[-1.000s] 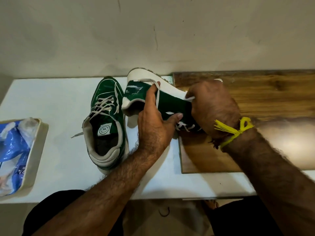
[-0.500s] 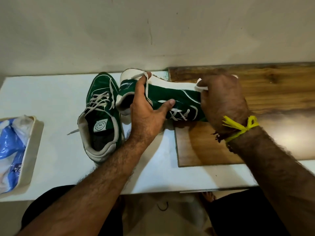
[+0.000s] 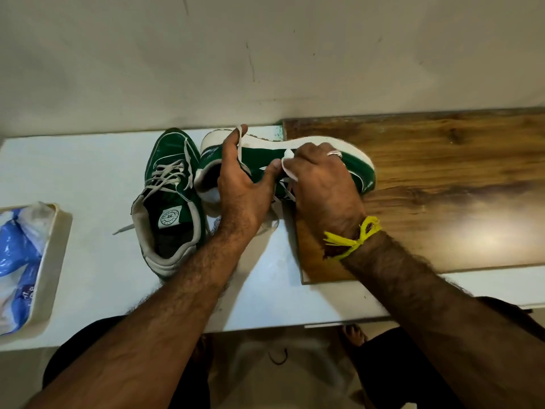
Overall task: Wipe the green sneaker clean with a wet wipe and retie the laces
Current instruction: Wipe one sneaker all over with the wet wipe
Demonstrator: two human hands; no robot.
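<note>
Left hand point(image 3: 241, 187) grips the heel end of a green suede sneaker with a white sole point(image 3: 259, 156), fingers curled over the collar, thumb stretched along the side panel, one loose white lace point(image 3: 240, 143) running over the fingers. Right hand point(image 3: 321, 184) pinches a small white wet wipe point(image 3: 287, 166) against the sneaker's side at mid-length, fingers curled round it; a silver ring point(image 3: 334, 154) sits on one finger and a yellow thread band point(image 3: 352, 237) is tied at the wrist. Both hands nearly touch, left thumb tip just beside the wipe. Held sneaker lies on its side, sole facing the wall, heel over the white part of the table, toe over the wood board. Second green sneaker with grey-white laces point(image 3: 169, 199) stands upright just beside it on the left, touching or nearly so, opening toward the person, laces loose, one lace end trailing onto the surface. Surface: flat white tabletop point(image 3: 88, 172), pushed against a plain off-white wall point(image 3: 265, 54) carrying faint scuffs and hairline marks. Glossy brown wood-grain board point(image 3: 442, 172) covers the tabletop's right part, with a bright glare patch on it. Cream rectangular tray point(image 3: 56, 261) at the left edge holds a crumpled blue-and-white plastic pack point(image 3: 17, 255); its print is too blurred to read. Below the table edge: dark-clad legs, pale floor, bare toes.
</note>
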